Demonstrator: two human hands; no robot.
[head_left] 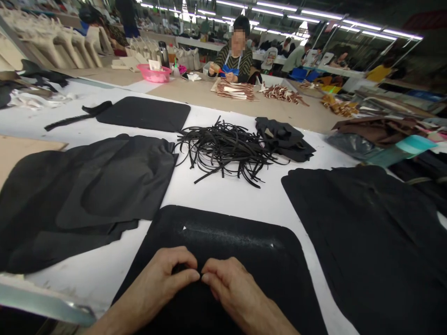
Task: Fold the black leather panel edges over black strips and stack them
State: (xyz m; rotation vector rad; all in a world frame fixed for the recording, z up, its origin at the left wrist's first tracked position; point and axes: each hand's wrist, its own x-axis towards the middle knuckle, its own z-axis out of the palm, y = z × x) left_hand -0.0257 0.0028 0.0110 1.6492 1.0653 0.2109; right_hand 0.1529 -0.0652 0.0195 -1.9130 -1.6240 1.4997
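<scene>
My left hand (171, 272) and my right hand (230, 281) meet fingertip to fingertip above a black panel (223, 223) with rounded corners. Both are closed in a pinch. Whatever lies between the fingers is too small and dark to make out against the panel. Two small white triangles show on the panel, with a dull, greyish band between them. Beyond it lies a tangled heap of thin black strips (226, 149). Stacks of black sheet pieces flank the panel, one on the left (91, 186) and a larger one on the right (370, 223).
Another black panel (143, 114) and a crumpled black bundle (284, 139) lie farther back on the white table (209, 190). A teal-lidded bottle (401, 149) lies at the right. Across the table a co-worker (233, 60) handles brown strips, near a pink basin (153, 74).
</scene>
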